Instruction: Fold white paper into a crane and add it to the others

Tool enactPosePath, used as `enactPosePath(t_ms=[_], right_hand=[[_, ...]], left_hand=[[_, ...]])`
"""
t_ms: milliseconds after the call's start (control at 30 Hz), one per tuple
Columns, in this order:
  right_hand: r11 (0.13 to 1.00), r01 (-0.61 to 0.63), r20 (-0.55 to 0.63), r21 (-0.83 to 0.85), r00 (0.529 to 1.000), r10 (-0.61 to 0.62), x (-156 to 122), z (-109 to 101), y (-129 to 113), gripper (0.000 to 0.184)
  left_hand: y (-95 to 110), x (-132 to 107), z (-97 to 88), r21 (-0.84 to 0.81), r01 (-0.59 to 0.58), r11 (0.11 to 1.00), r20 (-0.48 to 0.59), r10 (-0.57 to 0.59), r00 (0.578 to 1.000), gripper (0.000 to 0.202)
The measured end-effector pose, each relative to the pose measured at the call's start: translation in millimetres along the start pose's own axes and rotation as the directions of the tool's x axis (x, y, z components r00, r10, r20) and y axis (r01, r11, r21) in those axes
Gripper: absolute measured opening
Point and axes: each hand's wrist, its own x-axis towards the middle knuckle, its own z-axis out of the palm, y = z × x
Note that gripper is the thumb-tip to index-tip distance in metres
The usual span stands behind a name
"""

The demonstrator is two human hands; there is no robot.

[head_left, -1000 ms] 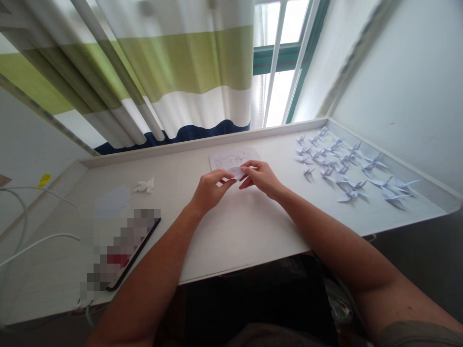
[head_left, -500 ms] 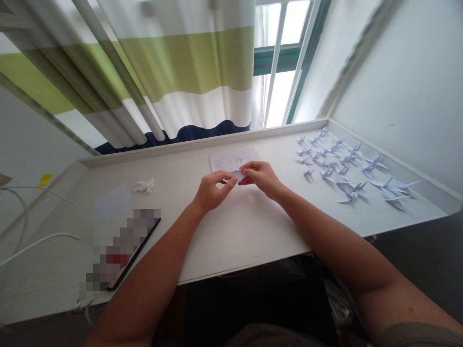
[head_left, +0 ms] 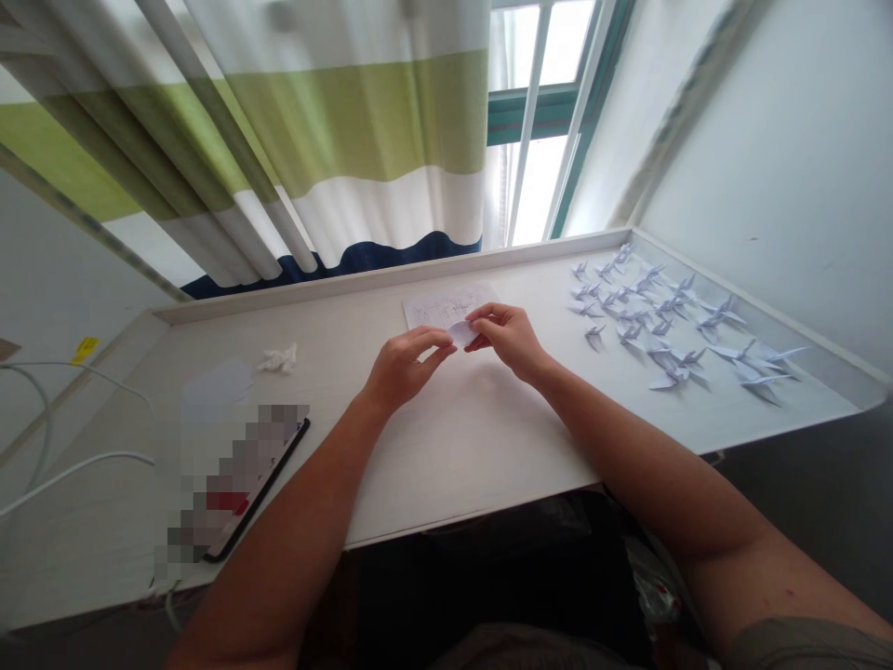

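Between my two hands is a small folded piece of white paper (head_left: 460, 333), held a little above the white desk. My left hand (head_left: 406, 366) pinches its left side between thumb and fingers. On the opposite side, my right hand (head_left: 509, 340) grips it with thumb and fingertips. The folds are too small to make out. Just beyond the hands a printed sheet (head_left: 436, 307) lies flat, its near part covered by the fingers. Several white folded paper cranes (head_left: 648, 321) stand in rows on the right of the desk.
On the left lie a crumpled white tissue (head_left: 277, 359), pale paper sheets (head_left: 218, 386) and a black-edged device (head_left: 258, 489) with a blurred screen. White cables (head_left: 84, 461) cross the left end. A raised rim (head_left: 391, 281) runs along the desk's back, before a striped curtain (head_left: 363, 121).
The piece of paper has turned in my fingers and shows more of its face. My left fingers have shifted slightly left; the right hand has risen a little.
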Motion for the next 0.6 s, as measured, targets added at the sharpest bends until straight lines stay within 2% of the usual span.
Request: enactPosePath(t_ms=[133,267,367,433,533,600], right_hand=[[0.997,0.058,0.005,-0.058,0.998,-0.058,2.3,-2.5,6.3,0.011],[0.972,0.159,0.035,-0.173,0.987,-0.155,2.6,-4.2,12.4,0.011],[0.946,0.204,0.065,-0.252,0.979,-0.194,2.8,-4.9,15.1,0.010],[0.937,0.215,0.083,-0.275,0.976,-0.200,2.9,-5.1,15.6,0.010],[0.934,0.231,0.105,-0.273,0.972,-0.210,2.2,-4.6,14.6,0.010],[0.934,0.245,0.129,-0.261,0.967,-0.218,0.7,-4.0,13.1,0.010]], left_hand=[[-0.1,0.2,-4.4,0.025,0.054,0.998,0.034,-0.055,0.998,0.014],[-0.9,1.7,-10.4,0.043,0.126,0.991,0.121,-0.130,0.984,0.015],[-1.5,2.8,-11.3,-0.009,0.172,0.985,0.187,-0.167,0.968,0.018],[-1.7,2.7,-8.0,-0.072,0.245,0.967,0.168,-0.231,0.958,0.021],[-2.3,1.5,0.9,-0.231,0.419,0.878,0.091,-0.409,0.908,0.024],[-2.4,1.1,6.0,-0.375,0.528,0.761,0.125,-0.523,0.843,0.038]])
